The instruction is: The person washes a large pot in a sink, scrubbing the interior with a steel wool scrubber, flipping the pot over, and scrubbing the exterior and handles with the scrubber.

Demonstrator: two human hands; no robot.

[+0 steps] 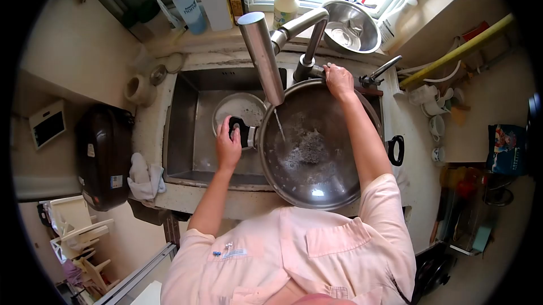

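A large stainless steel wok [334, 152] rests over the right side of the sink, tilted slightly, with bubbly water on its inside. My left hand [229, 149] is closed around the wok's black left handle [244, 133]. My right hand [340, 82] reaches across the wok to the far rim, its fingers closed on the lever [318, 71] at the base of the faucet. A thin stream of water runs from the faucet's thick metal spout [261, 59] into the wok. The wok's other black handle [396, 150] sticks out over the right counter.
Beneath my left hand, the left sink basin [198, 152] holds a round pan or lid [232, 107]. Bottles, a spray bottle [286, 2] and a metal bowl [350, 28] line the windowsill. A white cloth [145, 177] lies left; cups [436, 128] stand right.
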